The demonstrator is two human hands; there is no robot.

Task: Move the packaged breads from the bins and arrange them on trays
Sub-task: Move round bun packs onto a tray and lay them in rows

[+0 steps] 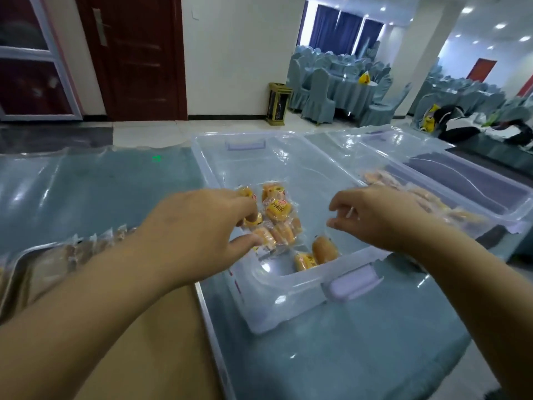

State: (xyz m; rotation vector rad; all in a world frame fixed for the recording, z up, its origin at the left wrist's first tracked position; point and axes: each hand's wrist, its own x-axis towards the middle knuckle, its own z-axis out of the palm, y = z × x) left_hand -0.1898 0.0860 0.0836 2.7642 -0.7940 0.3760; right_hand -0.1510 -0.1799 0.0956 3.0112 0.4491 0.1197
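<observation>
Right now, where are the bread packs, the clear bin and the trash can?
bread packs [278, 212]: head view, yellow label of the top pack.
clear bin [353, 280]: head view, near handle.
trash can [277, 105]: head view, front panel.

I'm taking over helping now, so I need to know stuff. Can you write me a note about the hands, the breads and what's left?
Left hand: grips a bunch of packaged breads inside the middle bin.
Right hand: hovers over the same bin, fingers curled; whether it pinches a wrapper is unclear.
Done: a row of wrapped breads lies on the tray at the left.
Left: several breads in the middle bin, and more showing through the right bin.
</observation>
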